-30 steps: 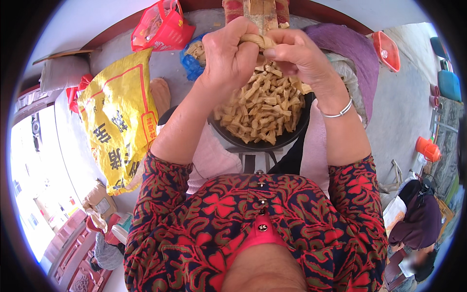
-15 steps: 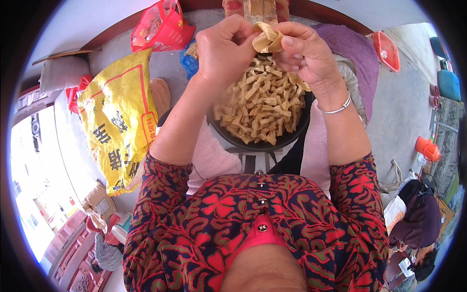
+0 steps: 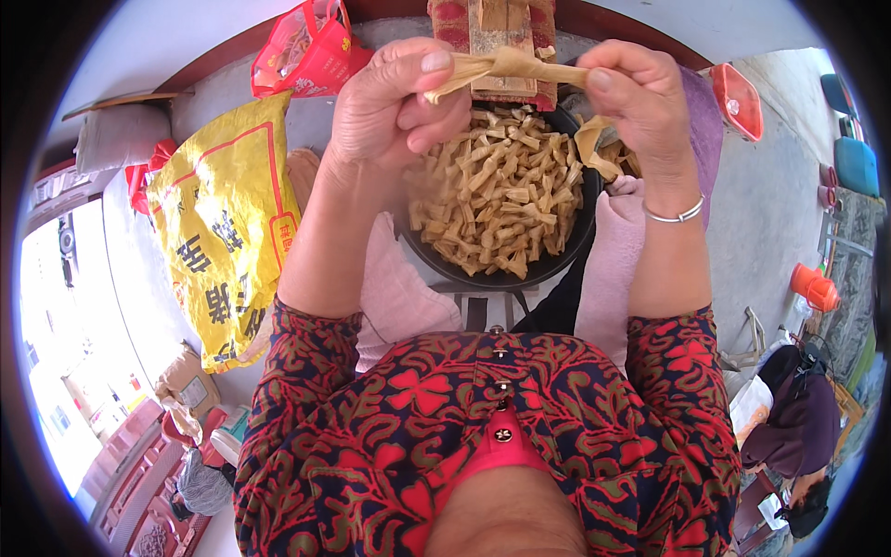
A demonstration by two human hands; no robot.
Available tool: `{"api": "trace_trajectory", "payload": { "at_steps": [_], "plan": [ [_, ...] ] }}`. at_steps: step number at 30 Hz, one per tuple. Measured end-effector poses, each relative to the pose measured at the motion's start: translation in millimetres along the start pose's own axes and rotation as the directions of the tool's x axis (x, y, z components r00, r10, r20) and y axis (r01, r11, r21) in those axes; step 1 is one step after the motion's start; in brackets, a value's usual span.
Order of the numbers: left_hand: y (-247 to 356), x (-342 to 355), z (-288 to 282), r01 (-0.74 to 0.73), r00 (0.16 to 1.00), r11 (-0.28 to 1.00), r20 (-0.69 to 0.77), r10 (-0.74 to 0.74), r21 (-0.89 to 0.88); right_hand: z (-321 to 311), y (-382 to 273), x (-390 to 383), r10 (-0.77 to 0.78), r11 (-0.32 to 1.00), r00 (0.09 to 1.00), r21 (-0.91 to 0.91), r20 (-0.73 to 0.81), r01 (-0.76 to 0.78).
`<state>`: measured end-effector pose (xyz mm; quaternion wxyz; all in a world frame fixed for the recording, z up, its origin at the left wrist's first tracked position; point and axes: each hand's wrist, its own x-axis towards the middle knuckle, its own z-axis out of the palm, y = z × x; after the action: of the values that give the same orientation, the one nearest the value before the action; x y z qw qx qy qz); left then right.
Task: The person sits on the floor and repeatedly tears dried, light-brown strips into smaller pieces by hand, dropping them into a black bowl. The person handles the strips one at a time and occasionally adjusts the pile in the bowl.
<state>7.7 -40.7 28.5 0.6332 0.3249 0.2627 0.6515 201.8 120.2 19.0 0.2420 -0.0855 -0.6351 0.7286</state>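
Observation:
Between my two hands a tan flat strip is stretched level, with a knot drawn into its middle. My left hand pinches its left end, where it fans out in folds. The narrower right end is pinched by my right hand, which has a silver bracelet on the wrist. Below them, between my knees, a heap of short knotted tan strips fills a round dark pan. More loose strips lie at the pan's right rim, under my right hand.
A wooden block rests on red patterned cloth beyond the pan. To the left are a large yellow sack and a red bag. An orange-red basin and purple cloth are on the right.
My hands have moved apart, left and right. The strip, a loose loop half a second ago, is pulled out long with its knot tightened.

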Motion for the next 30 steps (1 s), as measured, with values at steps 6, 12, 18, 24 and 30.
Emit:
{"api": "trace_trajectory", "payload": {
  "at_steps": [6,12,18,24,30],
  "plan": [
    [15,-5,-11,0.146,0.981,0.739,-0.191,-0.024,0.658,-5,6,2,0.031,0.978,0.999,-0.206,-0.026,-0.036],
    [-23,1,-3,-0.160,0.955,-0.174,0.197,0.221,0.972,15,14,1,0.086,0.860,0.995,-0.508,0.045,-0.052],
    [-12,6,-18,-0.016,0.997,0.092,0.023,-0.071,0.996,2,20,7,-0.025,0.805,1.000,-0.593,-0.003,0.018],
    [-26,45,-44,0.217,0.927,-0.165,-0.150,0.344,0.962,-7,50,40,-0.156,0.748,0.952,-0.661,-0.264,-0.061],
    [-33,59,-56,0.326,0.897,-0.178,-0.244,0.369,0.929,-18,69,61,-0.058,0.377,0.959,-0.896,-0.276,-0.235]
  ]
}}
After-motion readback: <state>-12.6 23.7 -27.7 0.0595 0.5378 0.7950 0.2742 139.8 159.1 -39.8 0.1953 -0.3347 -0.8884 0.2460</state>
